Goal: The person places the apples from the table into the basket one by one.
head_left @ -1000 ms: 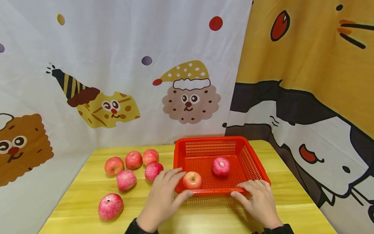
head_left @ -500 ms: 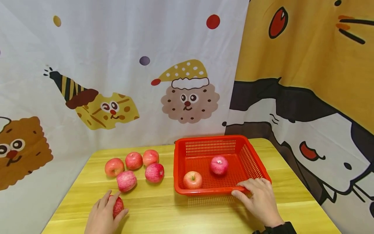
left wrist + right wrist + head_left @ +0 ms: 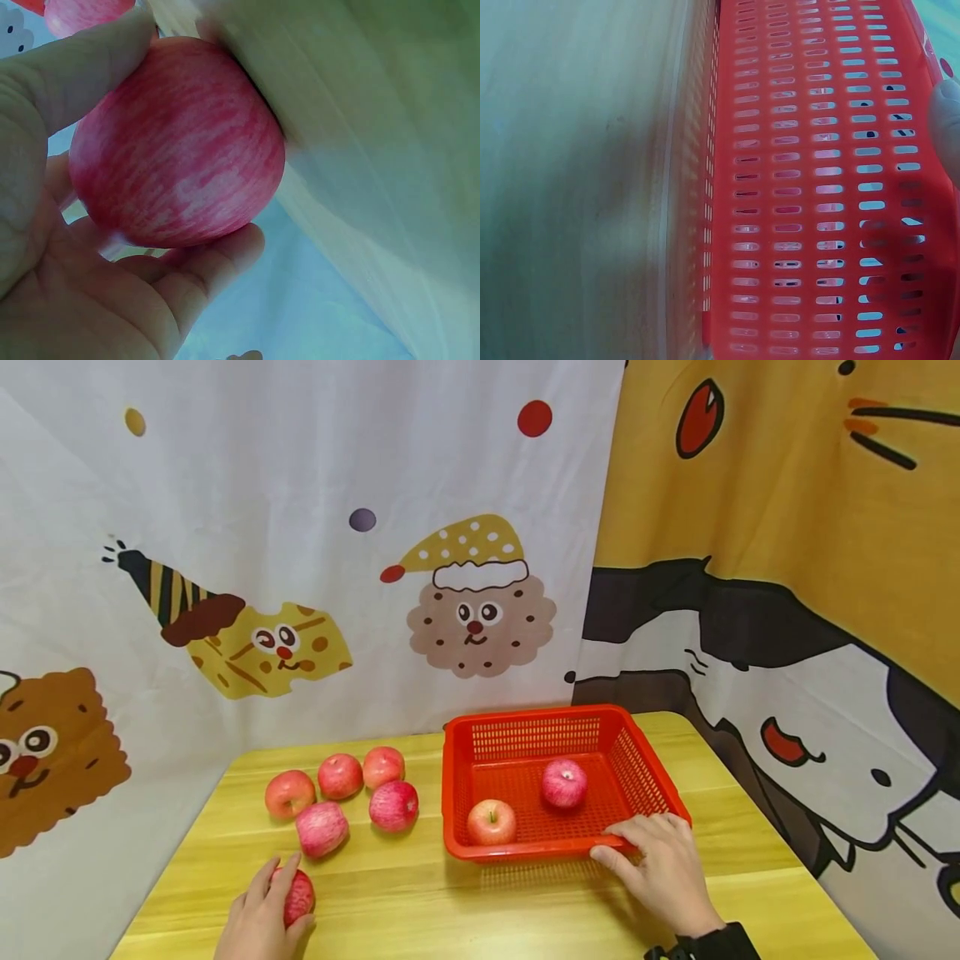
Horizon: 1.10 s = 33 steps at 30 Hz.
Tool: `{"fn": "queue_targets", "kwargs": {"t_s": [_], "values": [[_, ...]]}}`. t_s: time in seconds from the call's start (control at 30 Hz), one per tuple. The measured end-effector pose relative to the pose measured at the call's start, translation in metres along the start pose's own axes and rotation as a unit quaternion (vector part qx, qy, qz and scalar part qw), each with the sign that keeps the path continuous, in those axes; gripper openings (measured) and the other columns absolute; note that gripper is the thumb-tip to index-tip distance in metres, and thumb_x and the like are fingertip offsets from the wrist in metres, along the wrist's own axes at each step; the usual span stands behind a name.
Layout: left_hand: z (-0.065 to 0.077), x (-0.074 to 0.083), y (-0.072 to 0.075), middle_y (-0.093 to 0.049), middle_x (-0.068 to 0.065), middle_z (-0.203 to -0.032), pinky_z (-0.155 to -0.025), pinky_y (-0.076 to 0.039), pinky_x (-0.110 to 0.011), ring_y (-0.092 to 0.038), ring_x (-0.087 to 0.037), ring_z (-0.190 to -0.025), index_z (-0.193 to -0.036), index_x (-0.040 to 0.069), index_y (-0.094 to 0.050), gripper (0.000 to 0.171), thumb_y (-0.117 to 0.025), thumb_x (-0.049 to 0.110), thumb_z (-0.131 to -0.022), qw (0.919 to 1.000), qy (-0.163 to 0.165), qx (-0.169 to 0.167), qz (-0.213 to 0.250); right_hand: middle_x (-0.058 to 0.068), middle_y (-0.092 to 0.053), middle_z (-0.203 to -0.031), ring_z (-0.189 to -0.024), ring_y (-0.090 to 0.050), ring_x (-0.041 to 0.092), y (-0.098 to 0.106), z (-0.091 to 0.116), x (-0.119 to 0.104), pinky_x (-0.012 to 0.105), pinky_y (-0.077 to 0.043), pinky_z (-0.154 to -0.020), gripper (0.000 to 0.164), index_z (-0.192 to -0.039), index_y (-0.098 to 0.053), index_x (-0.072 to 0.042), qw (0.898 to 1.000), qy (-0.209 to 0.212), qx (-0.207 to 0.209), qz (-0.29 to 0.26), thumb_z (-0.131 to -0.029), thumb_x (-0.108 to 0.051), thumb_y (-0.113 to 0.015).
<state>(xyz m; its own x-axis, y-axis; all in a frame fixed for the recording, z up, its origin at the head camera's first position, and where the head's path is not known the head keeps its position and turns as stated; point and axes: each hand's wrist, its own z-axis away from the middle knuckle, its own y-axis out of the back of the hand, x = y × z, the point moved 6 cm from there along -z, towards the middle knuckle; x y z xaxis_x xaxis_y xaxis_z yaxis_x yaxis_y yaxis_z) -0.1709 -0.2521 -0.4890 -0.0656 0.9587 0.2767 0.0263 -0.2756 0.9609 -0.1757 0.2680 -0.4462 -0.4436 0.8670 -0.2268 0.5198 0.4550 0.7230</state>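
At the table's near left, my left hand (image 3: 258, 917) holds a red apple (image 3: 299, 897). The left wrist view shows the thumb on one side of this apple (image 3: 180, 146) and fingers on the other; it sits against the wooden surface. My right hand (image 3: 663, 870) grips the near rim of a red plastic basket (image 3: 525, 849) at its right end, thumb outside and fingers over the edge. Inside the basket lie a pale red apple (image 3: 492, 823) at the near left and a pinker apple (image 3: 565, 783) near the middle. The right wrist view shows the basket's slotted wall (image 3: 787, 187) and part of the thumb (image 3: 946, 127).
Several apples lie grouped left of the basket, among them a striped pink apple (image 3: 322, 829) nearest the left hand and a dark pink apple (image 3: 393, 806) nearest the basket. The wooden table (image 3: 420, 910) ends at a cartoon-printed curtain (image 3: 300, 527) behind.
My left hand has moved from the basket's near left corner to the apple at the near left and closed round it. The right hand stays on the rim.
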Motion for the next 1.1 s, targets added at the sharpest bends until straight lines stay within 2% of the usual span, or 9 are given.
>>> {"fn": "queue_targets", "kwargs": {"t_s": [0.23,0.43,0.83,1.0,1.1], "values": [[-0.002,0.004,0.001,-0.035,-0.032,-0.138,-0.078,-0.047,-0.067,-0.048,-0.054,-0.101,-0.148,0.003,-0.039,0.095,-0.087,0.036,-0.072,0.9999,0.006,-0.013,-0.004,-0.01,-0.067,-0.083,-0.082,-0.053,0.016,0.001,-0.001,-0.001,0.05,-0.032,-0.087,0.035,-0.087,-0.073,-0.022,1.0,0.007,0.005,-0.001,-0.07,-0.052,-0.082],[-0.002,0.006,0.002,-0.036,-0.032,-0.137,-0.077,-0.047,-0.067,-0.048,-0.054,-0.099,-0.147,0.003,-0.04,0.093,-0.086,0.034,-0.073,0.9999,0.006,-0.01,-0.003,-0.01,-0.067,-0.082,-0.082,-0.052,0.016,0.002,-0.001,-0.001,0.05,-0.031,-0.087,0.034,-0.086,-0.073,-0.022,1.0,0.006,0.006,-0.005,-0.07,-0.05,-0.083],[-0.005,-0.003,-0.003,-0.037,-0.033,-0.133,-0.079,-0.046,-0.068,-0.046,-0.056,-0.101,-0.144,0.004,-0.043,0.091,-0.087,0.036,-0.072,0.9996,0.015,-0.005,0.023,-0.011,-0.067,-0.082,-0.081,-0.053,0.016,0.002,0.0,-0.002,0.049,-0.032,-0.087,0.035,-0.086,-0.073,-0.022,1.0,0.001,0.007,-0.002,-0.069,-0.051,-0.083],[-0.003,-0.008,-0.001,-0.037,-0.031,-0.132,-0.079,-0.046,-0.069,-0.046,-0.056,-0.098,-0.14,0.004,-0.046,0.084,-0.086,0.034,-0.073,0.999,0.028,0.011,0.033,-0.013,-0.065,-0.081,-0.08,-0.052,0.014,0.0,0.0,-0.002,0.048,-0.032,-0.086,0.035,-0.086,-0.072,-0.023,1.0,0.001,0.003,-0.001,-0.07,-0.052,-0.082],[0.0,-0.002,0.008,-0.036,-0.03,-0.133,-0.08,-0.045,-0.069,-0.045,-0.056,-0.099,-0.139,0.005,-0.047,0.08,-0.085,0.03,-0.073,0.9977,0.026,0.047,0.041,-0.013,-0.065,-0.081,-0.081,-0.052,0.015,0.002,0.0,-0.002,0.049,-0.032,-0.087,0.034,-0.086,-0.072,-0.023,1.0,0.0,0.005,-0.004,-0.07,-0.051,-0.083]]}}
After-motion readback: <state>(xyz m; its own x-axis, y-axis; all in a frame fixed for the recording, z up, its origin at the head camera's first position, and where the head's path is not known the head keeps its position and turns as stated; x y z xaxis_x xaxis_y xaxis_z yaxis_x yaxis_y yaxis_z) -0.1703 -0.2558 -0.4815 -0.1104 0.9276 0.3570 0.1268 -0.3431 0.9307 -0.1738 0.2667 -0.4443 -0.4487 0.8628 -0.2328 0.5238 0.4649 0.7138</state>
